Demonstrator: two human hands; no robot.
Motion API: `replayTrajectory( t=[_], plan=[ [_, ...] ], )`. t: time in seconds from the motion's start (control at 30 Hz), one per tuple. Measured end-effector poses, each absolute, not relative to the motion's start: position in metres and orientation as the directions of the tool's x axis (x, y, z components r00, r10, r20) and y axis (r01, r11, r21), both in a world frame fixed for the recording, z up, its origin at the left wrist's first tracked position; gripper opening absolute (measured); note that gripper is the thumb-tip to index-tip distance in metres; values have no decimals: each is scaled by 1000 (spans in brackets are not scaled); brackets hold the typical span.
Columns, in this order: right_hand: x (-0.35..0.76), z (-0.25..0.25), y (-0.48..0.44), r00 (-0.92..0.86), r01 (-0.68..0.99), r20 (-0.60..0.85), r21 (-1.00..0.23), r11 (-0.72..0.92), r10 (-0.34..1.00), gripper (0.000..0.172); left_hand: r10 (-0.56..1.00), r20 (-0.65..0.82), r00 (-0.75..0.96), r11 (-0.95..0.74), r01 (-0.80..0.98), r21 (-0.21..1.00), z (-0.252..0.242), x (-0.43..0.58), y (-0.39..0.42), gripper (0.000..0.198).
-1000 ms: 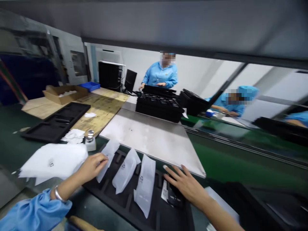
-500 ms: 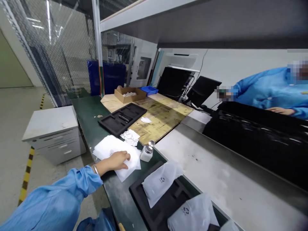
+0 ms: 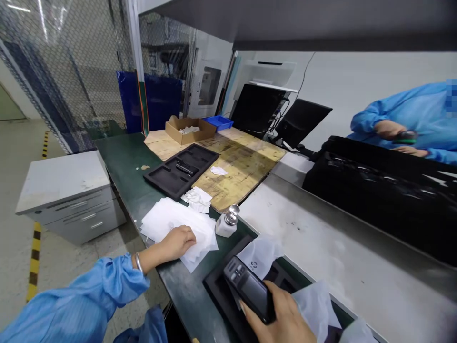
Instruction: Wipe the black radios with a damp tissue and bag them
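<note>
**A:** Entry. We are holding the handheld scanner (image 3: 250, 288) in the right hand (image 3: 282, 317). The grip is wrapped shut round its lower body, screen facing up.

**B:** What is lying under that grip?

**A:** The near black tray (image 3: 217, 291), with a white pouch (image 3: 262, 252) just beyond the scanner's head.

**B:** And the left hand (image 3: 180, 240)?

**A:** It is lying palm down on the stack of white bags (image 3: 167, 221), fingers curled onto the top sheet. We cannot tell whether the grip is pinching a bag or only pressing.

**B:** Risks we are noting?

**A:** Two, as judgement. The scanner is being held by its lower end only, so a loosened grip could drop it onto the tray below. The bags look thin and slick, so a drag could fan the stack off the surface (image 3: 121, 162) edge, which is just behind the wrist. It could also nudge the dispenser bottle (image 3: 228, 223), just past the fingertips.

**B:** Against the earlier frames?

**A:** Half a second back the left hand is sitting on the same stack, while the right hand and scanner are out of view. A full second back both hands are working at the tray, the left touching a pouch and the right spread flat.
</note>
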State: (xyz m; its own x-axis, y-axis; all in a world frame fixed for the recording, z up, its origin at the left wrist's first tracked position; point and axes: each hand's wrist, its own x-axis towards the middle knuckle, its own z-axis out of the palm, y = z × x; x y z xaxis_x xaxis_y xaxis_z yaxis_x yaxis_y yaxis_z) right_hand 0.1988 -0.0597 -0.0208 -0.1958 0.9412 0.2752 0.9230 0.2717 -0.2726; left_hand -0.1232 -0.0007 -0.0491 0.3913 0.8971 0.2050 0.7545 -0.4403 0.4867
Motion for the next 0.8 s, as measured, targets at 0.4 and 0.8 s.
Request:
replayTrajectory(
  t=[0.4, 0.8],
  plan=[
    [136, -18, -48, -132, 962, 131, -223, 159, 983, 48, 908, 272, 318, -410, 808, 423, -54, -103, -28, 21],
    [118, -16, -45, -164, 966, 123, -179, 184, 979, 43, 935, 241, 259, -353, 726, 590, -54, -106, -25, 18]
  ],
)
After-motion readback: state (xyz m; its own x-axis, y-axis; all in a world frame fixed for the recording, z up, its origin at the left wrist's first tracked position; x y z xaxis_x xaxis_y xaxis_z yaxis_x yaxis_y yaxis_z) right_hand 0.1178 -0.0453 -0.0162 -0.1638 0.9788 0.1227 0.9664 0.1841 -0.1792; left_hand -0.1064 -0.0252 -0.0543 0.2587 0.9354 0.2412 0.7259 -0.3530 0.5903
